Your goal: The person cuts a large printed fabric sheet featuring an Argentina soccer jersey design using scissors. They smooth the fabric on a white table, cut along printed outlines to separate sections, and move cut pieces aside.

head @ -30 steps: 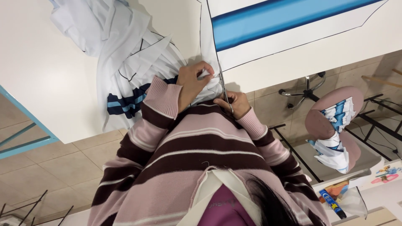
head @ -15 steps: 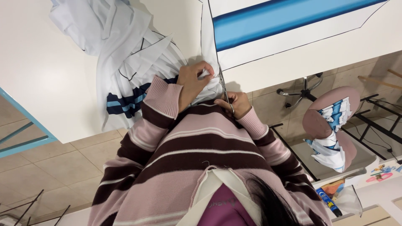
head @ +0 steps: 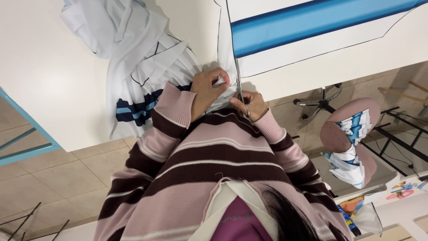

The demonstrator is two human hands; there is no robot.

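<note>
My right hand [head: 253, 105] is closed around the handles of a pair of scissors [head: 239, 85]. The blades point away from me into white fabric with a broad blue stripe and thin black outlines [head: 307, 27], which lies on a white table [head: 49, 89]. My left hand [head: 208, 87] pinches the fabric's edge just left of the blades. To the left, crumpled white fabric with navy and light-blue stripes [head: 138, 62] hangs over the table's front edge. Both arms are in a pink and brown striped sweater.
A round pink stool [head: 345, 129] with folded blue and white cloth on it stands to the right on the tiled floor. A wheeled chair base [head: 322, 101] is beyond it. A blue frame [head: 26, 149] runs at the left. Coloured items lie at the bottom right.
Both hands stay at the fabric's edge with the scissors in place. Only the view drifts slightly.
</note>
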